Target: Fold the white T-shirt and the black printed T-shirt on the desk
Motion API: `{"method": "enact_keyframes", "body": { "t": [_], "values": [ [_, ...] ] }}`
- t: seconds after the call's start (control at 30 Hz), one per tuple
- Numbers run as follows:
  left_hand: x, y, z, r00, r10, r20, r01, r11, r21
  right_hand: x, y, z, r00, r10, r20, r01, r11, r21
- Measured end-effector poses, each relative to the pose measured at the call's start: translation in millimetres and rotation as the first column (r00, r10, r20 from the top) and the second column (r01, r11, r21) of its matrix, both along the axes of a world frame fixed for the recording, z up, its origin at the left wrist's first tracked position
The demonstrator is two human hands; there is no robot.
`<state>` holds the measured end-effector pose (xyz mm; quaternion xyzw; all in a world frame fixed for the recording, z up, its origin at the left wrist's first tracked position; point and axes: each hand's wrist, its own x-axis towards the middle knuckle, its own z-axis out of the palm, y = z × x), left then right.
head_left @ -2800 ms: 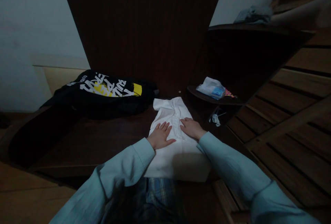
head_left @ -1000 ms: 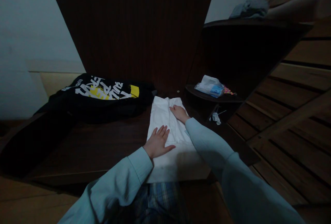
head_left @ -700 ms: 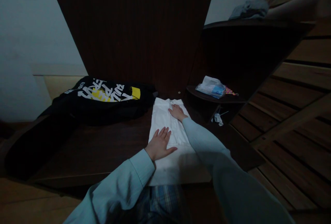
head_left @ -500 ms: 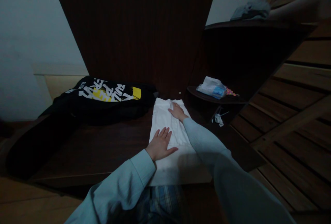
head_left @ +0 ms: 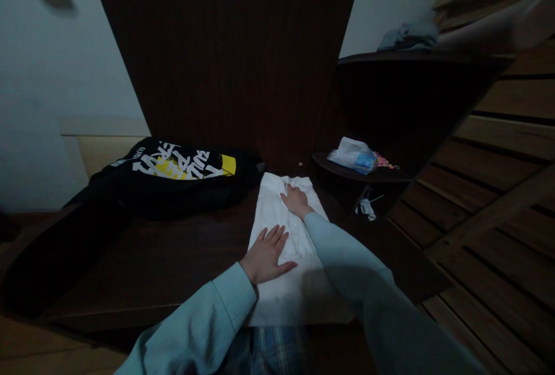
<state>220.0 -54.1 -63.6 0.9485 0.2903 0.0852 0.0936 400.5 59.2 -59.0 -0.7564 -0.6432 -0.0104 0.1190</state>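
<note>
A white folded garment [head_left: 277, 207] lies lengthwise on the dark wooden desk [head_left: 182, 265], its near end reaching the front edge. My left hand [head_left: 266, 256] rests flat on its middle, fingers spread and thumb out to the right. Farther back, my right hand [head_left: 297, 200] lies on the cloth near its far end, fingers stretched forward and partly bent out of sight. Both palms press on the fabric; neither hand grips anything that shows. Which kind of garment it is I cannot tell.
A black garment with white and yellow print [head_left: 177, 170] lies at the back left. On a small corner shelf [head_left: 364, 175] to the right sits a tissue pack [head_left: 353, 155]. Folded denim [head_left: 410, 37] is on the upper shelf. Wooden slats [head_left: 498, 184] stand at the far right.
The camera view has tilted up slightly, so the scene sits lower. Both hands stay at nearly the same places on the white cloth.
</note>
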Motion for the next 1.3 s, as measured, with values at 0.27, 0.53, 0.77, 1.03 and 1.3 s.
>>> {"method": "enact_keyframes", "body": {
  "t": [0.27,0.53,0.77,1.03,1.3],
  "values": [
    [-5,1,-2.6,0.998,-0.062,0.007,0.061,0.998,0.010,20,5,-9.4,0.975,0.142,-0.171,-0.105,0.972,0.209],
    [4,5,19.2,0.998,-0.046,0.048,0.044,0.998,0.048,34,21,-22.9,0.913,0.188,-0.362,-0.070,0.946,0.316],
    [49,10,25.0,0.960,0.279,-0.019,-0.276,0.956,0.101,33,21,-25.0,0.916,0.221,-0.334,-0.103,0.936,0.337],
    [55,12,8.8,0.899,0.437,0.015,-0.438,0.898,0.037,37,20,-24.2,0.862,0.168,-0.479,-0.001,0.944,0.330],
    [51,15,6.9,0.907,0.380,0.180,-0.383,0.924,-0.022,36,18,-22.7,0.764,0.263,-0.589,-0.047,0.934,0.355]
  ]
}}
